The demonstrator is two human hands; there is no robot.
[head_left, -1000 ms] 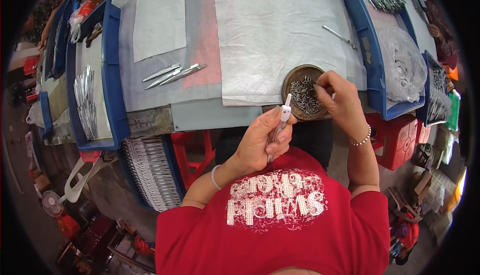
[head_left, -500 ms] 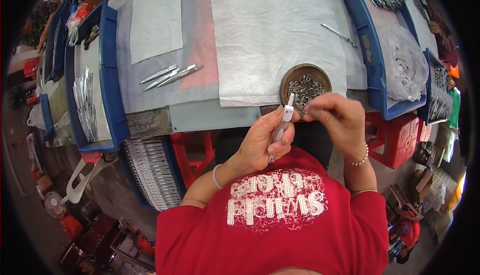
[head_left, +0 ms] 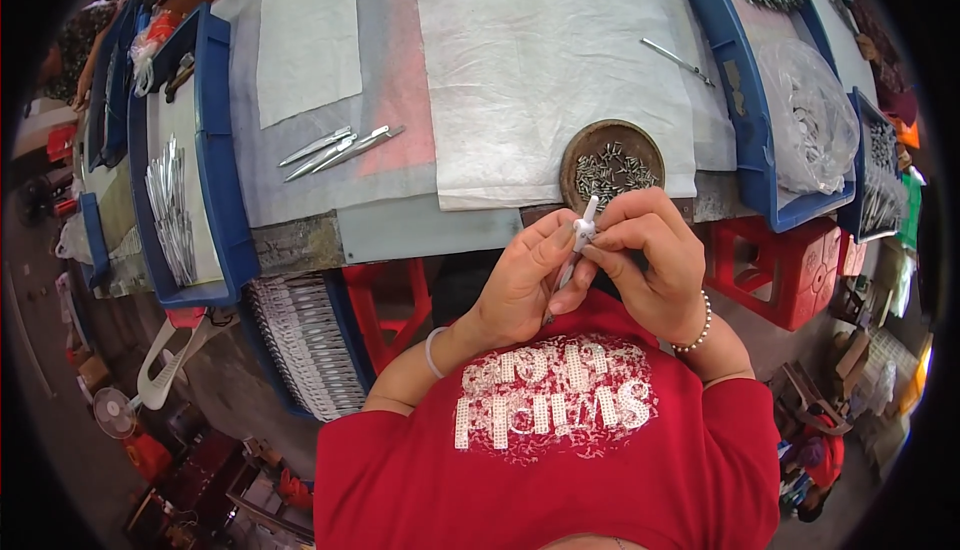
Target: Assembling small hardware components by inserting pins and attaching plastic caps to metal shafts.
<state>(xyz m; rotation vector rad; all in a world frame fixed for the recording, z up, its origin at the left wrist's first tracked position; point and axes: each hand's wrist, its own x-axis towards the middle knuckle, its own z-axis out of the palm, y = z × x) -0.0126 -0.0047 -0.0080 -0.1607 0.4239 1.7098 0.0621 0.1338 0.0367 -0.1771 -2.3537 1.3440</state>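
Observation:
My left hand (head_left: 525, 277) grips a drawing compass, with silvery metal legs and a white plastic head (head_left: 584, 234) topped by a thin stem, held upright in front of my chest. The fingers of my right hand (head_left: 655, 265) are pinched together against the side of that white head; anything between them is too small or hidden to make out. Just beyond both hands stands a round brown bowl (head_left: 572, 155) of small metal screws (head_left: 612, 172). Several metal compass legs (head_left: 335, 153) lie on the table to the left.
A blue tray (head_left: 215, 160) with metal parts stands at the left; another blue tray (head_left: 748, 150) at the right has a clear plastic bag (head_left: 808, 125) in it. One thin metal part (head_left: 676, 61) lies on the white sheet (head_left: 530, 80). Red stools (head_left: 785, 265) stand under the table.
My right hand has moved left from beside the bowl to the compass's white head. My left hand still grips the compass in nearly the same place.

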